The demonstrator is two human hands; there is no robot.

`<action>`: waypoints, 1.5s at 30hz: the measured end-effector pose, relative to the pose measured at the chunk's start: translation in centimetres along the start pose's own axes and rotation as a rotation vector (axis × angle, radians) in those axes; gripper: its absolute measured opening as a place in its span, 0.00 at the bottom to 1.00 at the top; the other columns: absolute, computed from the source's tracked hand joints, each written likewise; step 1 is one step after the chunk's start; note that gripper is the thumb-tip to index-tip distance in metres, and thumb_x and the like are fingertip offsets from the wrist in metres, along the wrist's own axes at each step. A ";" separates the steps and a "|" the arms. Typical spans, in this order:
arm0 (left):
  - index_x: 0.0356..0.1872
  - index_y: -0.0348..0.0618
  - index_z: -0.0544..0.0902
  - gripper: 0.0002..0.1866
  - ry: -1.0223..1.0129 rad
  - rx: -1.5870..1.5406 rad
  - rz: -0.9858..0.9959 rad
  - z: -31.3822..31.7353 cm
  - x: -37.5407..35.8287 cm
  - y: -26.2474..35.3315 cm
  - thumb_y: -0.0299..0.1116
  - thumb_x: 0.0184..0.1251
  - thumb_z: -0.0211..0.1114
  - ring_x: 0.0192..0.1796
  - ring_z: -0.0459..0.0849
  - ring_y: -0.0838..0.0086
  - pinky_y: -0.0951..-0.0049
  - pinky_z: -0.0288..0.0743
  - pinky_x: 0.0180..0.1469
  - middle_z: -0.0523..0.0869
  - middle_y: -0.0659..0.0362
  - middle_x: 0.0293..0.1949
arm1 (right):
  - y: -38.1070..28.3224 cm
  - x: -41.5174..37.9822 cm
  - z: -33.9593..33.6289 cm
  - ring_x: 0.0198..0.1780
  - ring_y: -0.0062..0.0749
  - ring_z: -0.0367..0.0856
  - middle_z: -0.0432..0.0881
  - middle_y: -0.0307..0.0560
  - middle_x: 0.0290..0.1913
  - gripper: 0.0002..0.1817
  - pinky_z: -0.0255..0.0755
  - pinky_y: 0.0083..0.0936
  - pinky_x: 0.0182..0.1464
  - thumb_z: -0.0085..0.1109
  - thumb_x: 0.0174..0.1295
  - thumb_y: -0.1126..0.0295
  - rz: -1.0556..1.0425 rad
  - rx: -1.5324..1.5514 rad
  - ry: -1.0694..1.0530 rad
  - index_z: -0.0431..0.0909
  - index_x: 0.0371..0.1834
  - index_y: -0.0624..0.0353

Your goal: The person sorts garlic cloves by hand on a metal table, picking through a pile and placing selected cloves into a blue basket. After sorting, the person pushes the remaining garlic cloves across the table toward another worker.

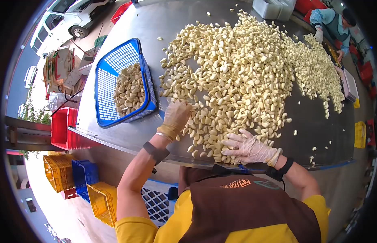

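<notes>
Peeled garlic cloves [237,69] lie in a wide, loose heap on the metal table [314,133]. My left hand [177,117], in a thin translucent glove, is at the heap's left edge. Its fingers are curled together and turned down among the cloves; what they hold, if anything, is hidden. Over the near edge of the heap, my gloved right hand [250,148] lies with fingers spread, touching cloves. A blue plastic basket [108,73] stands left of the heap, holding a pile of duller, brownish cloves [130,89].
Across the table at the far right, a co-worker [333,28] reaches toward the cloves. White containers [273,9] stand at the far edge. Below the left side are a red crate [63,128], a blue crate [84,178] and yellow crates [102,202]. A white vehicle [60,24] is parked beyond.
</notes>
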State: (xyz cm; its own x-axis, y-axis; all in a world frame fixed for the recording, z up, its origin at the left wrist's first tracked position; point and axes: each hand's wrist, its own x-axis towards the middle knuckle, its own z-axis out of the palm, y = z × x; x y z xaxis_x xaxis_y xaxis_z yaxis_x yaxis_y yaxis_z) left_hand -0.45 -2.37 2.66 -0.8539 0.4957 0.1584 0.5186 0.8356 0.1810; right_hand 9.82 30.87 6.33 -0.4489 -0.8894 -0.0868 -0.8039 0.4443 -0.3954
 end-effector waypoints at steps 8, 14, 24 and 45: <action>0.32 0.49 0.86 0.04 -0.048 0.135 -0.009 2.0 1.9 -0.2 0.33 0.62 0.63 0.34 0.84 0.60 0.58 0.79 0.34 0.84 0.56 0.30 | 4.3 -4.1 -2.6 0.73 0.40 0.64 0.68 0.43 0.72 0.32 0.50 0.51 0.73 0.63 0.60 0.63 0.319 -0.249 0.168 0.71 0.70 0.37; 0.34 0.49 0.84 0.16 -0.060 0.232 -0.094 2.8 2.6 0.9 0.51 0.59 0.68 0.36 0.82 0.64 0.61 0.73 0.40 0.81 0.59 0.30 | -0.4 0.7 -0.4 0.58 0.39 0.78 0.80 0.42 0.56 0.24 0.69 0.39 0.59 0.62 0.59 0.66 -0.205 0.094 0.190 0.75 0.62 0.44; 0.36 0.48 0.81 0.09 -0.047 0.229 -0.040 2.4 3.3 1.4 0.41 0.63 0.66 0.35 0.82 0.62 0.59 0.74 0.39 0.80 0.57 0.31 | 5.0 3.9 1.9 0.36 0.39 0.79 0.79 0.43 0.34 0.09 0.73 0.34 0.42 0.59 0.64 0.69 0.200 -0.060 0.305 0.78 0.46 0.54; 0.44 0.41 0.82 0.09 -0.360 -1.202 -0.421 -2.2 2.8 2.3 0.28 0.64 0.62 0.39 0.85 0.77 0.76 0.77 0.45 0.87 0.62 0.39 | 3.4 -6.8 0.5 0.40 0.22 0.81 0.81 0.36 0.39 0.10 0.75 0.23 0.42 0.57 0.72 0.67 0.722 1.072 0.469 0.81 0.52 0.55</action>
State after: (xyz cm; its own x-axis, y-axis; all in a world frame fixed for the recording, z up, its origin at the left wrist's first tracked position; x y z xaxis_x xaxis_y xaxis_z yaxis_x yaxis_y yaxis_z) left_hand -1.55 0.47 5.67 -0.8248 0.4421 -0.3524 -0.2319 0.3039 0.9240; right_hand 10.34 38.41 5.09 -0.8950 -0.2842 -0.3437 0.2584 0.2979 -0.9190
